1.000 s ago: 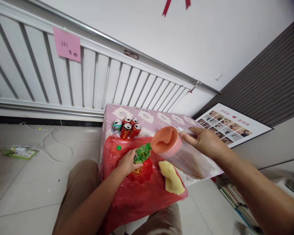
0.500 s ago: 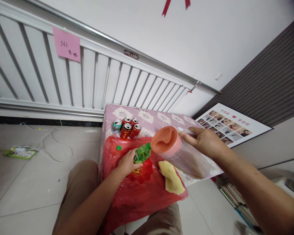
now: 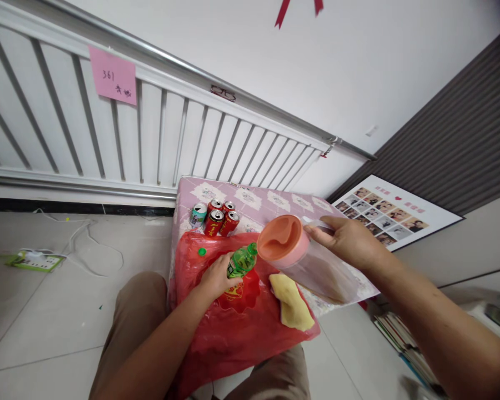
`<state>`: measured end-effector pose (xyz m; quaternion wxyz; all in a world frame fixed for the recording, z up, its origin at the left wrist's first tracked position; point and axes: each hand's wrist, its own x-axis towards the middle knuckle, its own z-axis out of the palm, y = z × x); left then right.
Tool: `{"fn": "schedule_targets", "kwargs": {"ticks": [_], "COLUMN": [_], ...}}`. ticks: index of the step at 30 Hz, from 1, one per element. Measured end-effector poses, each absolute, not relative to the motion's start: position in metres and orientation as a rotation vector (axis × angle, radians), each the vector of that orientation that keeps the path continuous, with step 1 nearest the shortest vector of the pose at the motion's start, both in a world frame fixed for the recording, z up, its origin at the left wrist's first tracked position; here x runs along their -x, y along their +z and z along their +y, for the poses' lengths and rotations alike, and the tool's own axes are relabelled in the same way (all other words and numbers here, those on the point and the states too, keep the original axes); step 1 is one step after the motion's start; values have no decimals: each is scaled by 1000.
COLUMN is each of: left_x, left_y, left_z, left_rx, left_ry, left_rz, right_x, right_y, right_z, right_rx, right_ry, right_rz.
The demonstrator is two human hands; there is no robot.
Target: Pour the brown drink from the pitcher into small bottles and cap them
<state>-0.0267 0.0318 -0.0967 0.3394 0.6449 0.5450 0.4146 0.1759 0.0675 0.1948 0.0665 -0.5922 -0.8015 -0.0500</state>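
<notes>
My left hand (image 3: pixel 217 278) is closed around a green plastic bottle (image 3: pixel 242 261), which leans to the right with its open mouth up. Below the bottle lies a red scalloped tray (image 3: pixel 250 297) with gold print. In my right hand (image 3: pixel 344 239) is the handle of a clear pitcher (image 3: pixel 325 278) with an orange-pink lid (image 3: pixel 283 241). The pitcher is tilted, its lid end close to the bottle's mouth, and some liquid shows inside. A green cap (image 3: pixel 202 251) rests left of the tray. A folded yellow cloth (image 3: pixel 291 305) lies to the right.
Several opened drink cans (image 3: pixel 215 222) stand together at the table's back left. A red plastic sheet (image 3: pixel 216 350) covers the front of the patterned table (image 3: pixel 270 194). Behind it is a white radiator (image 3: pixel 208 139). A power strip (image 3: pixel 35 260) with cables lies on the left floor.
</notes>
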Motion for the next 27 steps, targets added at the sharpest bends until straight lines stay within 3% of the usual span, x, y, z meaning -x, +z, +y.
{"fn": "schedule_targets", "kwargs": {"ticks": [27], "left_x": [26], "left_y": [-96], "left_z": [31], "left_rx": [-1659], "left_ry": [1100], "left_rz": [1410], "right_x": [-173], "right_y": [196], "right_z": [67], "right_rx": [1799], "right_ry": [-170], "right_rz": [-2416]}}
